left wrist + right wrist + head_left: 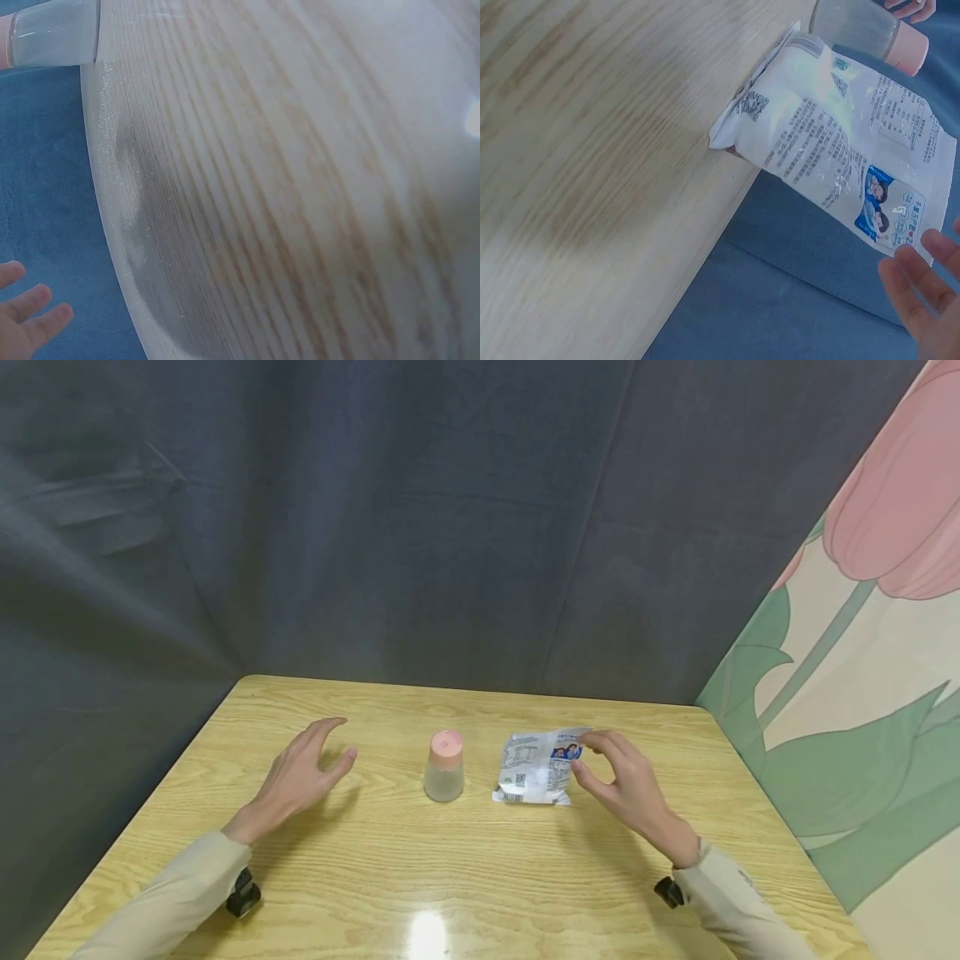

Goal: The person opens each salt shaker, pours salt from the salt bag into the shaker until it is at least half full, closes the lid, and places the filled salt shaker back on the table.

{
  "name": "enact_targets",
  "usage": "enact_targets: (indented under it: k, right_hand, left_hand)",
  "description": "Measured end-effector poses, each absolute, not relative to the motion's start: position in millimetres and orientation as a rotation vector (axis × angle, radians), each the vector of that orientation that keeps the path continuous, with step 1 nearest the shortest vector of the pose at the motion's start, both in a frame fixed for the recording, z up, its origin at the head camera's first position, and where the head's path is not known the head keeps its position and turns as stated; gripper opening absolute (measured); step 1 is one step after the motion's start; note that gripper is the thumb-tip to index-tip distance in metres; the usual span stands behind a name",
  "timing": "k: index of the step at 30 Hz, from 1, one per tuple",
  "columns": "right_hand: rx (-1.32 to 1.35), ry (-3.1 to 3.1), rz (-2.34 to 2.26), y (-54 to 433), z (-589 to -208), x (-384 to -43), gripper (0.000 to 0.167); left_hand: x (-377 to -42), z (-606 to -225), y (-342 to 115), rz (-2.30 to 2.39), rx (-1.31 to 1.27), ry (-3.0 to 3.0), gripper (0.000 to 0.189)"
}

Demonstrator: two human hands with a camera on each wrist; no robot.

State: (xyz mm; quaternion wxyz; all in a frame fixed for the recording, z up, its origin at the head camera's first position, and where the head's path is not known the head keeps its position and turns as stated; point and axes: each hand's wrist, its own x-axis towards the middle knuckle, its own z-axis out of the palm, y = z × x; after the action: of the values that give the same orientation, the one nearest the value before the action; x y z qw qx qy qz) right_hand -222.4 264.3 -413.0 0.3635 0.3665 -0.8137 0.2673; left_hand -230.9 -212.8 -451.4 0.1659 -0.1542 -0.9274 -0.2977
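Left hand (300, 772) and right hand (628, 787) half-open, empty, the right beside the packet (534, 770). All views show the bottle (444, 779); only head and right wrist views, the packet.

Dark curtain (450, 527), wood-grain table (390, 860), pink tulip mural (847, 718)

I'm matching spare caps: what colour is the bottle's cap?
The cap is pink; the head view shows it best.

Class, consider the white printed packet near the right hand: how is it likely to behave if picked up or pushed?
The white packet would probably flex when gripped, since it looks made of thin film. Its glossy highlights suggest it may be somewhat slippery. Because it stands on its bottom edge, a push near the top could tip it.
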Motion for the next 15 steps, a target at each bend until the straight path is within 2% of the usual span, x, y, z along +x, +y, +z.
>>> enact_targets:
  k: [15]
  right_hand:
    - [0.967,-2.176,0.707,252.7,-414.7,-222.9,0.04]
  left_hand:
    - [-231.2,-452.1,-212.7,-0.86,-0.458,-2.647,0.064]
